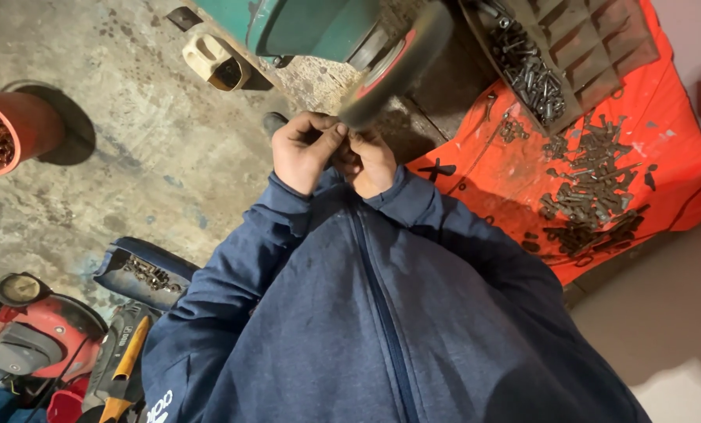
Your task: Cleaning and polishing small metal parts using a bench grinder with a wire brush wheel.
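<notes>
My left hand point(303, 150) and my right hand point(371, 162) are pressed together just below the rim of a spinning grinding wheel point(397, 64) on a green bench grinder point(311, 27). Both hands have their fingers closed around a small dark piece held against the wheel; the piece itself is mostly hidden between the fingers. My blue zip jacket point(382, 313) fills the lower middle of the view.
An orange cloth point(664, 141) at the right holds a heap of dark bolts point(593, 188) and a dark crate of bolts point(538, 63). A red bucket point(13, 129) stands at the left. A small blue tray with bolts point(143, 270), a red machine point(41, 333) and tools lie lower left.
</notes>
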